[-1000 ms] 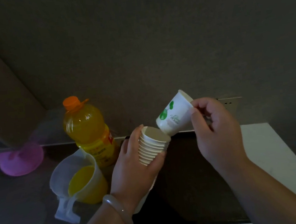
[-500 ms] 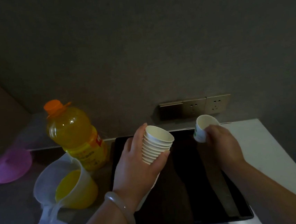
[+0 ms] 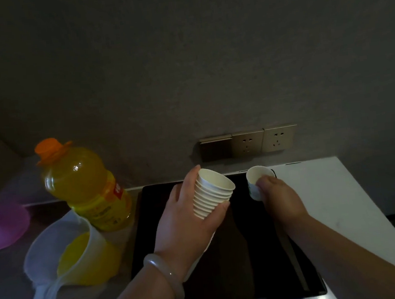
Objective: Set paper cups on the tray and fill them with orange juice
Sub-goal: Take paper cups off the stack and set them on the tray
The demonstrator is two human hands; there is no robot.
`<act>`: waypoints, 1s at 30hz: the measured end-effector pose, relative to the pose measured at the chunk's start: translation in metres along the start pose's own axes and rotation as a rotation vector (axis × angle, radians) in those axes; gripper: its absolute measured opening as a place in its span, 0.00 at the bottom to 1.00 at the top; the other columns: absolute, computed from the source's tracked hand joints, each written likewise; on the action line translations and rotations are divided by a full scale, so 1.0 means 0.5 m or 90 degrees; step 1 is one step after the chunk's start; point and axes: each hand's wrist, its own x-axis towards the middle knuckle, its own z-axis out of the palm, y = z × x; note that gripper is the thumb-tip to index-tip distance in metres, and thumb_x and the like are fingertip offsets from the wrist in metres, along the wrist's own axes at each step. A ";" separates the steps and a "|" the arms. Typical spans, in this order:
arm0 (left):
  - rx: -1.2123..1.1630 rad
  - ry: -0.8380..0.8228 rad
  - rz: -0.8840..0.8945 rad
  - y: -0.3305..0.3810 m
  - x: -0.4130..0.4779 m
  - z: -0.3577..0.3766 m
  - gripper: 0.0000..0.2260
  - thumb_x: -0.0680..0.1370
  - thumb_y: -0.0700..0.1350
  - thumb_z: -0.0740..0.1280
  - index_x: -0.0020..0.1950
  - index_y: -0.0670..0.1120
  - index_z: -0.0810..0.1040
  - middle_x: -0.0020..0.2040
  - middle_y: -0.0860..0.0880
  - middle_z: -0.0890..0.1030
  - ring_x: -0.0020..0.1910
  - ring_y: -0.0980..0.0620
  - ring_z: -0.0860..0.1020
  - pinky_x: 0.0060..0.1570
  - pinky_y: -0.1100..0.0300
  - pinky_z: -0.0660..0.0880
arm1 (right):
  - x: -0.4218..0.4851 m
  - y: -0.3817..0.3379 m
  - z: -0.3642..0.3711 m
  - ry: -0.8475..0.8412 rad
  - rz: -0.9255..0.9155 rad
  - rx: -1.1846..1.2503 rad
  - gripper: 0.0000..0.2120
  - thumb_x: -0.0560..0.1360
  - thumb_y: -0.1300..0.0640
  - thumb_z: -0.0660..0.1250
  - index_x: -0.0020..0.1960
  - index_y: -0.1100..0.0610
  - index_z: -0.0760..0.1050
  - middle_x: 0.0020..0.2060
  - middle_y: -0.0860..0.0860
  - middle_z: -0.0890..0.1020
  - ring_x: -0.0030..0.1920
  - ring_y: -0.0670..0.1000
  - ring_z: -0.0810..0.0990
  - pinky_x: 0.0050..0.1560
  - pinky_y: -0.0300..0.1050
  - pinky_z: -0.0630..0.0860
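Observation:
My left hand (image 3: pixel 186 220) grips a stack of white paper cups (image 3: pixel 212 191), tilted with the mouths up, above the black tray (image 3: pixel 228 279). My right hand (image 3: pixel 278 197) holds a single white paper cup (image 3: pixel 257 179) with a green print, upright at the tray's far right corner. Whether its base touches the tray is hidden by my fingers. A capped bottle of orange juice (image 3: pixel 86 184) stands left of the tray. In front of it sits a clear plastic jug (image 3: pixel 67 258) partly filled with orange juice.
A pink funnel-like dish (image 3: pixel 4 228) lies at the far left. Wall sockets (image 3: pixel 263 140) sit on the grey wall behind the tray. A white counter (image 3: pixel 336 196) runs along the tray's right side. Papers show at the right edge.
My right hand pulled one cup off the stack, turned it upright and lowered it to the tray's far right corner. The left hand kept the stack almost still.

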 end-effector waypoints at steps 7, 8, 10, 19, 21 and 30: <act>0.002 0.006 -0.002 0.001 -0.002 0.007 0.36 0.69 0.66 0.67 0.71 0.69 0.51 0.64 0.59 0.65 0.57 0.63 0.67 0.45 0.76 0.61 | -0.002 0.009 -0.007 0.003 0.021 0.011 0.17 0.79 0.65 0.58 0.67 0.63 0.71 0.71 0.58 0.68 0.70 0.58 0.66 0.67 0.44 0.64; 0.004 0.008 -0.001 0.000 -0.003 0.007 0.36 0.69 0.66 0.67 0.70 0.69 0.51 0.64 0.60 0.65 0.56 0.63 0.67 0.45 0.77 0.61 | -0.002 0.014 -0.006 0.001 0.026 0.002 0.17 0.80 0.65 0.56 0.68 0.64 0.71 0.72 0.58 0.67 0.71 0.58 0.65 0.68 0.44 0.63; 0.006 0.009 -0.001 0.000 -0.005 0.007 0.36 0.68 0.66 0.66 0.70 0.69 0.50 0.62 0.61 0.64 0.56 0.63 0.67 0.44 0.76 0.62 | -0.002 0.023 -0.002 -0.007 0.039 -0.001 0.16 0.79 0.65 0.56 0.66 0.63 0.72 0.70 0.58 0.68 0.69 0.59 0.66 0.65 0.44 0.65; 0.019 0.001 -0.013 -0.006 -0.005 0.013 0.36 0.69 0.66 0.66 0.71 0.68 0.49 0.62 0.60 0.64 0.56 0.62 0.67 0.45 0.73 0.63 | -0.009 0.026 -0.008 0.054 0.002 -0.021 0.14 0.75 0.62 0.68 0.60 0.59 0.77 0.66 0.61 0.75 0.67 0.62 0.73 0.67 0.55 0.66; 0.025 0.002 -0.017 -0.007 -0.002 0.014 0.37 0.69 0.67 0.66 0.71 0.68 0.48 0.63 0.59 0.65 0.56 0.62 0.67 0.48 0.71 0.65 | -0.023 -0.004 -0.025 0.137 -0.031 0.029 0.15 0.76 0.61 0.68 0.62 0.58 0.77 0.65 0.59 0.77 0.69 0.59 0.71 0.68 0.57 0.65; 0.051 -0.033 -0.056 -0.003 0.020 0.021 0.41 0.73 0.52 0.70 0.72 0.68 0.43 0.68 0.55 0.64 0.64 0.55 0.69 0.59 0.54 0.75 | -0.090 -0.197 -0.136 0.096 -0.242 0.335 0.12 0.77 0.48 0.61 0.55 0.47 0.80 0.44 0.36 0.80 0.50 0.35 0.75 0.47 0.30 0.73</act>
